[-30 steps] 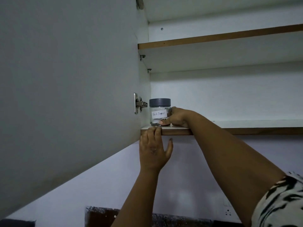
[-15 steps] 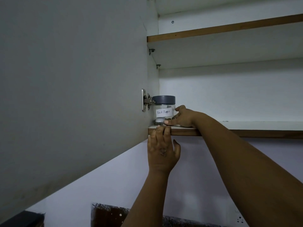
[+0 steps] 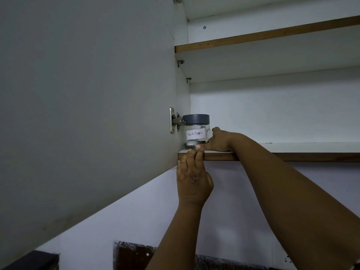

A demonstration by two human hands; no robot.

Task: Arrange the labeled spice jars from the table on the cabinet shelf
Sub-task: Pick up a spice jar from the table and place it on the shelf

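A clear glass jar with a grey lid and a white label reading "Black Pepper" stands upright at the far left end of the lower cabinet shelf. My right hand rests on the shelf against the jar's right side, thumb across its base and fingers round its side. My left hand is raised below the shelf, its fingertips hooked on the shelf's brown front edge just under the jar.
The open cabinet door fills the left of the view, with its metal hinge right beside the jar. An upper shelf runs above. A white wall lies below the cabinet.
The jar and both hands keep their places on the shelf; only the view has shifted slightly. My right hand stays against the jar.
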